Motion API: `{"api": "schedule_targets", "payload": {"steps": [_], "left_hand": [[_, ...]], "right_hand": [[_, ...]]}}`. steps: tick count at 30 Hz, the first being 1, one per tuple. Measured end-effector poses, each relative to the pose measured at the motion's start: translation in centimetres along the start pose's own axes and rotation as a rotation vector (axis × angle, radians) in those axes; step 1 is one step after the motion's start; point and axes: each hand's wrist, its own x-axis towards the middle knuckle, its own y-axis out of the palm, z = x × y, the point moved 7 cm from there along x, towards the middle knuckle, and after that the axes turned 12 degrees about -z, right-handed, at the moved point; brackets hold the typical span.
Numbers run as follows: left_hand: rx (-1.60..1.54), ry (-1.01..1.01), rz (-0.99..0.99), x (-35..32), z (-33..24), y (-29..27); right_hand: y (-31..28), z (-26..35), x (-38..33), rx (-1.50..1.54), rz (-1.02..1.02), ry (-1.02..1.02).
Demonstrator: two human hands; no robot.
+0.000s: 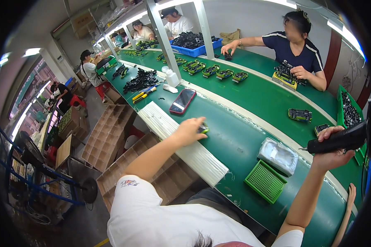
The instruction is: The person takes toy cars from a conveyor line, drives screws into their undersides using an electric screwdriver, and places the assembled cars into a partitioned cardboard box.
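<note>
My left hand is closed over a small green and black toy car on the green workbench, covering most of it. Beside that hand, a stack of long white strips lies along the bench's near edge. At the right, my right hand grips a black electric screwdriver, raised above the bench with its thin tip pointing left. Between my arms are a green perforated basket and a shallow tray wrapped in clear plastic.
A red-edged phone, pliers, a white bottle and black parts lie farther left. Toy cars line the belt. Across it, a person handles parts. Another person's forearm reaches in at lower right.
</note>
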Motion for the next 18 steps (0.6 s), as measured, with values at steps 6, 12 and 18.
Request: {"api": "schedule_targets", "payload": {"steps": [6,12,18], "left_hand": [[-0.035,0.167,-0.276,6.0,-6.7,6.8],[0.031,0.115,-0.055,9.5,-10.4,9.8],[0.090,0.009,0.007,6.3,-5.9,8.4]], "right_hand": [[-0.1,0.1,-0.2,-0.066,-0.042,-0.019],[-0.6,0.8,-0.7,-0.101,-0.059,-0.007],[0.1,-2.5,0.3,-0.106,0.023,0.103]]}}
